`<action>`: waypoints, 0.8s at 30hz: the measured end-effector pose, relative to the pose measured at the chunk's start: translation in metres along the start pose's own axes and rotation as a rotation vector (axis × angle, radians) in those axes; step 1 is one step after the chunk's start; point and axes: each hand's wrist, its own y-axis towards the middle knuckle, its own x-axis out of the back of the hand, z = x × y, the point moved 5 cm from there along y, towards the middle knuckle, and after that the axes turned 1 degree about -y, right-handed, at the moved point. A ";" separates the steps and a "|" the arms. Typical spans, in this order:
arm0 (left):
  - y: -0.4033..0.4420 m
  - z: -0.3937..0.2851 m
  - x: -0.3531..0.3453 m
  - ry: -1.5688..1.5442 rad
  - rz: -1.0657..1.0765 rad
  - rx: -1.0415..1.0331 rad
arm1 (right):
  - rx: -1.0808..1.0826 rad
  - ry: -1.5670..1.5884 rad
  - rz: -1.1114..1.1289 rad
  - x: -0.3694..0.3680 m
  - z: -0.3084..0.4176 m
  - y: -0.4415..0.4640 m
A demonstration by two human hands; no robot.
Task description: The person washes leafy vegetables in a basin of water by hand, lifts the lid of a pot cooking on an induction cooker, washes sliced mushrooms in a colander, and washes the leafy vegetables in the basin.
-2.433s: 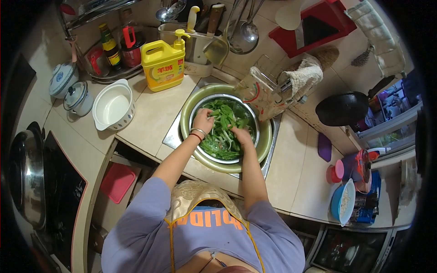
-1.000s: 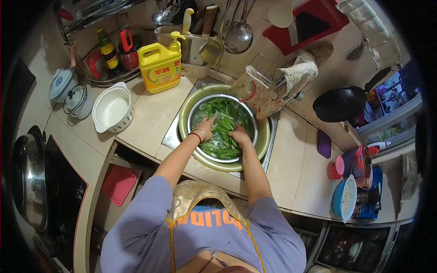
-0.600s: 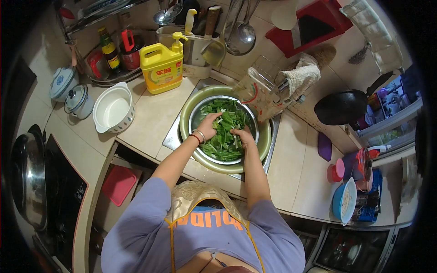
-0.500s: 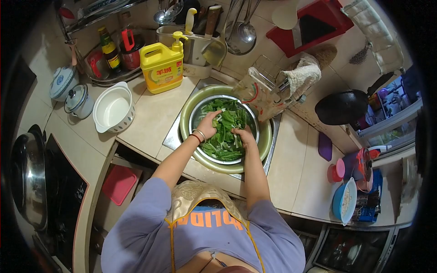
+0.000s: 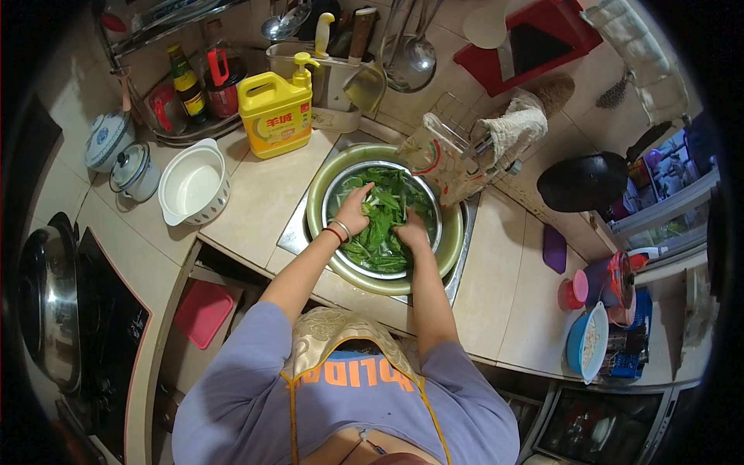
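Cut leafy greens (image 5: 380,232) lie in water in a steel basin (image 5: 436,211). That basin sits inside a larger olive-green basin (image 5: 459,248), which stands in the sink (image 5: 288,236). My left hand (image 5: 354,211), with bangles at its wrist, is at the left side of the greens, its fingers curled over a bunch of leaves. On the right, my right hand (image 5: 412,230) grips leaves from the other side. Its fingertips are partly hidden among the greens.
A yellow detergent jug (image 5: 277,116) and a white pot (image 5: 194,184) stand on the counter at left. Near the sink's back right hangs a patterned bag (image 5: 438,155) by a wire rack. A blue colander (image 5: 587,345) stands at far right.
My right hand has moved left, closer to my left hand, and the greens between them are bunched together and shifted. My left hand has barely moved.
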 end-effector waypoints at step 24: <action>-0.004 -0.012 -0.012 0.112 0.030 -0.119 | 0.614 0.241 -0.241 0.016 0.086 -0.068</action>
